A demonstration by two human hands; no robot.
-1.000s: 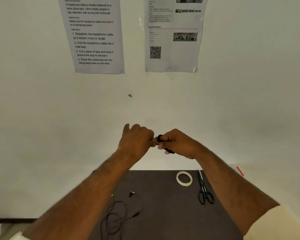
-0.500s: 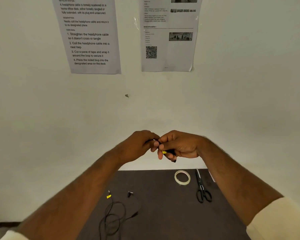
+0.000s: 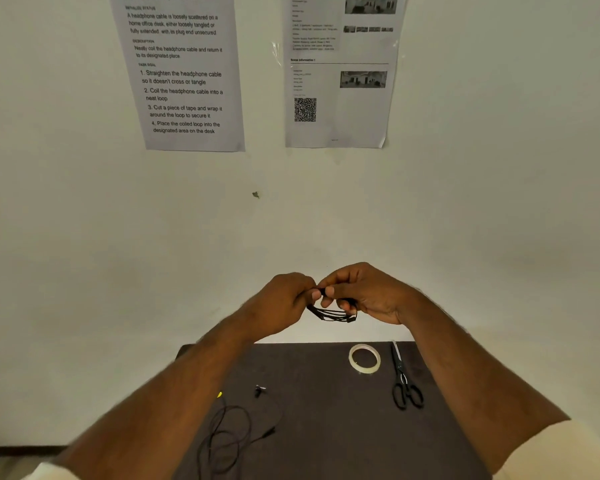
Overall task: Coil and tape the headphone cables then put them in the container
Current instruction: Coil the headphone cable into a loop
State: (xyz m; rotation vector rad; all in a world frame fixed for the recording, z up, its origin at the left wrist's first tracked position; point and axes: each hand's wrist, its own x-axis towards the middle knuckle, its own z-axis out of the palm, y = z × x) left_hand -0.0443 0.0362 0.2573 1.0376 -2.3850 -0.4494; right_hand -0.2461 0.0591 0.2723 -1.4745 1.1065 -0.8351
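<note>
A small coil of black headphone cable [image 3: 333, 313] hangs between my two hands, held up in front of the wall above the dark desk mat [image 3: 326, 427]. My left hand [image 3: 284, 303] pinches its left end. My right hand [image 3: 364, 296] grips the upper right part, fingers curled over it. A second black headphone cable [image 3: 227, 434] lies loose and looped on the mat at the lower left, with an earbud [image 3: 258, 390] and a yellow tag [image 3: 219, 394] near it. No container is in view.
A roll of clear tape [image 3: 364, 358] lies on the mat at the back right, with black scissors [image 3: 404, 382] just to its right. Two printed sheets [image 3: 184, 74] hang on the white wall behind the desk.
Both hands have dropped slightly and drawn together. The black coil now hangs visibly below my fingers, where earlier only a bit of it showed in my right hand.
</note>
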